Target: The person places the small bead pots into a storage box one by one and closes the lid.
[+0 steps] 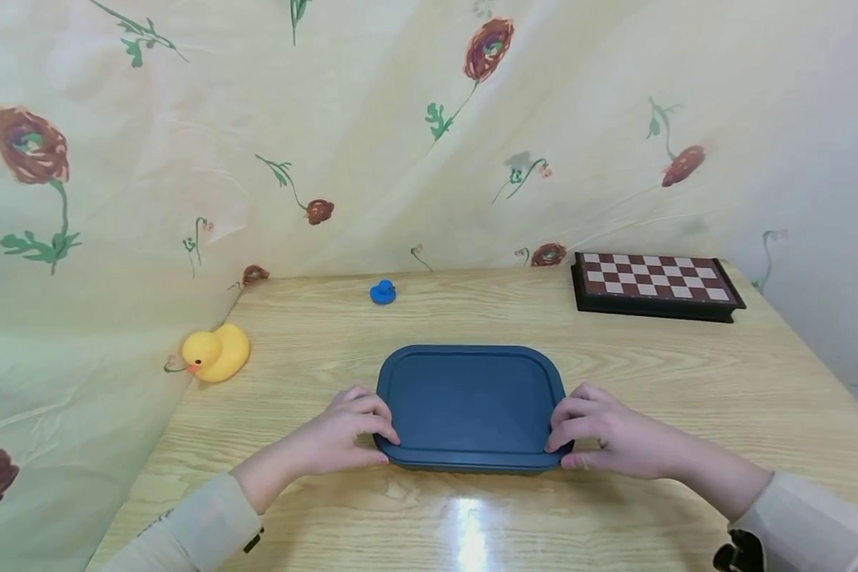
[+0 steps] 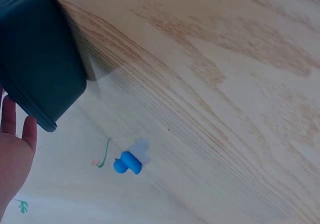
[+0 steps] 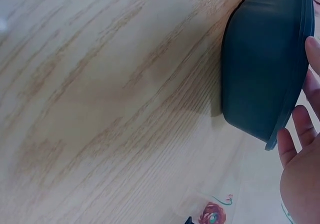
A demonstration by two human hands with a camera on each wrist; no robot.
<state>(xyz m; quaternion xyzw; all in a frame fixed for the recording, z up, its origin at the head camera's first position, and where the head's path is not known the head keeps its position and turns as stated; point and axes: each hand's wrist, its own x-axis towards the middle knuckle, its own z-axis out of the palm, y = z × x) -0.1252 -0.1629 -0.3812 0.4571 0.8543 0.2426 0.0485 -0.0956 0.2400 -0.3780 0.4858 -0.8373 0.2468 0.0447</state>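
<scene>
A dark blue rectangular lidded container (image 1: 475, 405) sits on the table in the middle of the head view, its lid in place. At its left rim my left hand (image 1: 346, 433) grips the lid's edge, fingers bent over the top and thumb at the near corner. My right hand (image 1: 608, 433) holds the right rim in much the same way. The left wrist view shows the container's ribbed wall (image 2: 40, 43) with fingers (image 2: 30, 129) at the lid's rim. In the right wrist view, the other end of the container (image 3: 265, 63) stands beside the right fingers (image 3: 302, 124). The container's inside is hidden.
A yellow rubber duck (image 1: 218, 353) is at the table's left edge. Beyond the container stands a small blue duck (image 1: 383, 292). Back right lies a checkered board-game box (image 1: 654, 282). Flower-patterned fabric (image 1: 372, 143) hangs behind the wooden table (image 1: 686, 357).
</scene>
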